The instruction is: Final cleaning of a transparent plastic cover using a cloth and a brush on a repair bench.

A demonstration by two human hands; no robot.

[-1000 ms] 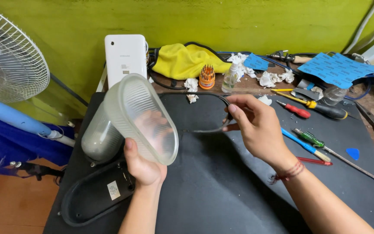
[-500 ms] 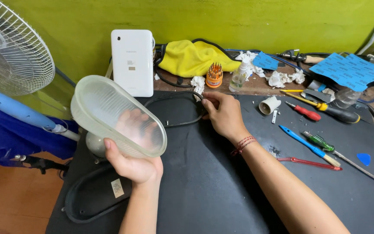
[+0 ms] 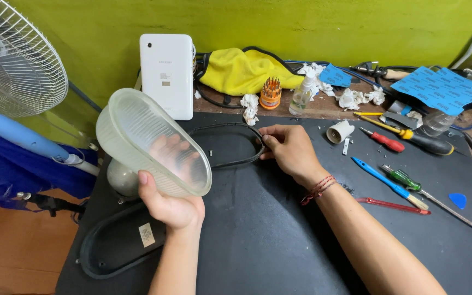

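My left hand grips a translucent ribbed oval lamp cover and holds it tilted above the left side of the black mat. My right hand rests on the mat and pinches the right end of a black oval rubber gasket that lies flat there. Under the cover, a black oval lamp base lies on the mat, and a pale rounded bulb shows behind my left hand.
A white tablet leans against the green wall. A yellow cloth, spray bottle, bit set, white lamp socket and several screwdrivers lie to the right. A standing fan is at the left.
My right hand has carried the gasket down and left onto the mat. The left hand has lowered the cover slightly and keeps hold of it.
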